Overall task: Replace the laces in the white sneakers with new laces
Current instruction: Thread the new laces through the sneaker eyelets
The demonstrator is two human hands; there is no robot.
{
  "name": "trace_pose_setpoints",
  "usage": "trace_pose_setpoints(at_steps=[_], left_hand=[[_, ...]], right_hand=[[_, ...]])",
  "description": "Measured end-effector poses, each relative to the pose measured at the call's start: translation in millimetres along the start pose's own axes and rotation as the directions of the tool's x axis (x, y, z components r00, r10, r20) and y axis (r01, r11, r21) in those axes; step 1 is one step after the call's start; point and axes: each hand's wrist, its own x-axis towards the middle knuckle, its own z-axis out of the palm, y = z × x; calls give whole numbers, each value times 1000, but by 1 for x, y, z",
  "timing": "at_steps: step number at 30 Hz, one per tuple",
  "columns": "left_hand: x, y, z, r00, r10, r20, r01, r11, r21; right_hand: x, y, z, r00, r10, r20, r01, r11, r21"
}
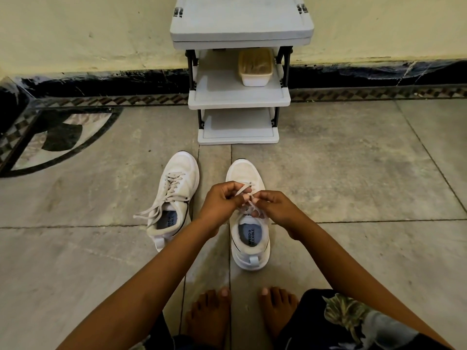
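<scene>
Two white sneakers stand on the floor, toes pointing away from me. The left sneaker (177, 198) is laced, and its pale lace ends (149, 213) trail loose to the left. Over the right sneaker (249, 233), my left hand (221, 203) and my right hand (275, 209) meet above the tongue. Each hand pinches a strand of that shoe's pale lace (246, 195) between curled fingers. The hands hide most of the lacing there.
A grey three-tier shoe rack (240, 97) stands against the wall beyond the sneakers, with a white tub (255, 69) on its middle shelf. My bare feet (242, 311) are just behind the right sneaker. Stone floor tiles spread to both sides.
</scene>
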Motion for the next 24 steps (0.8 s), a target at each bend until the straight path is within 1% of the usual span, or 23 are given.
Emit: trace_pose_setpoints(at_steps=[4, 6, 7, 9, 11, 15, 17, 21, 24], left_hand=[[0, -3, -1, 999, -36, -25, 34, 998, -49], [0, -4, -1, 998, -50, -25, 48, 996, -80], [0, -4, 0, 998, -51, -22, 49, 995, -89], [1, -2, -1, 998, -61, -19, 59, 994, -94], [1, -1, -3, 995, -102, -13, 100, 989, -107], [0, -6, -4, 994, -110, -1, 110, 993, -45], [-1, -6, -3, 995, -95, -14, 95, 994, -57], [0, -2, 0, 996, -88, -27, 84, 986, -142], [-1, -4, -2, 988, -128, -81, 119, 987, -105]], right_hand=[[-1, -3, -5, 998, 5, 70, 4, 992, -128], [-1, -4, -6, 997, -27, 66, 37, 984, -171], [-1, -4, -5, 998, -46, 42, 52, 985, -165], [-1, -2, -2, 998, -56, -39, 53, 996, -77], [-2, 0, 0, 994, -19, -103, 25, 998, 56], [-2, -3, 0, 994, -9, -108, 34, 973, 230], [-2, -6, 2, 995, -14, -98, 42, 956, 291], [-1, -4, 8, 995, -47, -85, 64, 975, 214], [-3, -2, 7, 990, -121, -75, 132, 979, 156]])
